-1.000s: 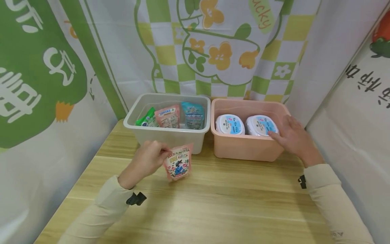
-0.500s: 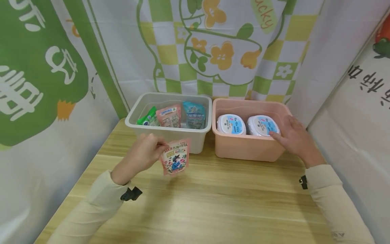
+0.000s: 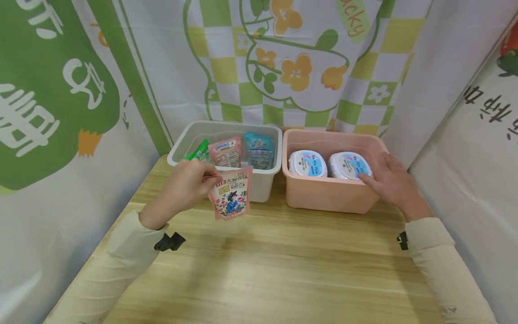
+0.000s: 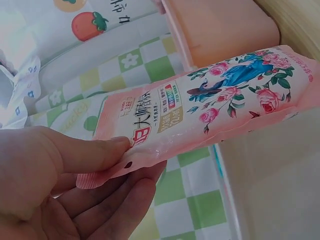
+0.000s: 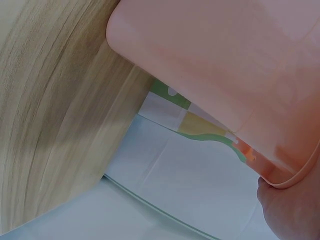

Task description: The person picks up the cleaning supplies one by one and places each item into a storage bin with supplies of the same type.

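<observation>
My left hand [image 3: 188, 182] pinches the top corner of a pink pouch [image 3: 231, 198] between thumb and fingers. The pouch hangs just before the front wall of a grey-white bin [image 3: 259, 182]; roses and a figure in blue decorate its front in the left wrist view. Inside that bin stand a green pouch [image 3: 202, 153], another pink pouch [image 3: 226, 154] and a blue pouch [image 3: 259, 150]. My right hand [image 3: 398, 186] rests at the right front corner of a pink bin [image 3: 323, 195], thumb over the front rim and fingers extended along the side.
Two white tubs with blue-and-white lids, the left tub [image 3: 307, 163] and right tub [image 3: 350, 165], sit in the pink bin. Both bins stand side by side at the back of a wooden table [image 3: 275, 270]. A patterned curtain [image 3: 291, 58] hangs close behind them.
My left hand has moved up and left with the pink pouch, lifting it from low over the table to near the grey-white bin's front rim. The right hand stays in place.
</observation>
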A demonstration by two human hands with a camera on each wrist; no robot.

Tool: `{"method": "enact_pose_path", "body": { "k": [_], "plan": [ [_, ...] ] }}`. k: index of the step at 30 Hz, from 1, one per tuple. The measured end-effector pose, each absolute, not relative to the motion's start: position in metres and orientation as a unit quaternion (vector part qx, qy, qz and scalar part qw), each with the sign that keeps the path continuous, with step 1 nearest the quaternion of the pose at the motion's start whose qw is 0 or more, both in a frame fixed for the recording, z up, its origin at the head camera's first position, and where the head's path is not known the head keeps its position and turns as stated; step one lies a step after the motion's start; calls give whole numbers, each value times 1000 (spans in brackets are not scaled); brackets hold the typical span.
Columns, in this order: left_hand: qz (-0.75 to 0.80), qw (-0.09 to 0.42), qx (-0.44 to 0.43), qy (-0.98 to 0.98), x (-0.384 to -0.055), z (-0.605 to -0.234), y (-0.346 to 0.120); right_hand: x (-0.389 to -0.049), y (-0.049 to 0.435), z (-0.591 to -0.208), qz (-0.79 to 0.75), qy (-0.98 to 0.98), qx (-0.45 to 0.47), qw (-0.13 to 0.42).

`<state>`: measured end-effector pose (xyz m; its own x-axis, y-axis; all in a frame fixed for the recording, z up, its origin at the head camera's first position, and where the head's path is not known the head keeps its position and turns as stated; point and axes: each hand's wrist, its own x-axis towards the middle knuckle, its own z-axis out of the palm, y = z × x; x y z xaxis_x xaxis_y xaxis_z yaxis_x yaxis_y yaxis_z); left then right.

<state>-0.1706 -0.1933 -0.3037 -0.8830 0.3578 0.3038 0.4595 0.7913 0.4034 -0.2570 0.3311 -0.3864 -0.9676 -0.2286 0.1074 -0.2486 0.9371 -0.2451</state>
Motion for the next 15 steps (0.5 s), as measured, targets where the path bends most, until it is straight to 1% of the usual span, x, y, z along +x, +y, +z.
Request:
{"method": "enact_pose_path", "body": {
  "k": [3, 8, 15],
  "plan": [
    [-234, 117, -212, -942, -171, -295, -196, -258, 331, -386, 128, -983, 124, 51],
    [-231, 116, -207, -944, -168, -279, -199, -257, 331, -386, 130, -980, 131, 67],
    [-222, 131, -202, -945, -165, -252, -203, -257, 331, -386, 133, -983, 117, 39]
  ]
}}
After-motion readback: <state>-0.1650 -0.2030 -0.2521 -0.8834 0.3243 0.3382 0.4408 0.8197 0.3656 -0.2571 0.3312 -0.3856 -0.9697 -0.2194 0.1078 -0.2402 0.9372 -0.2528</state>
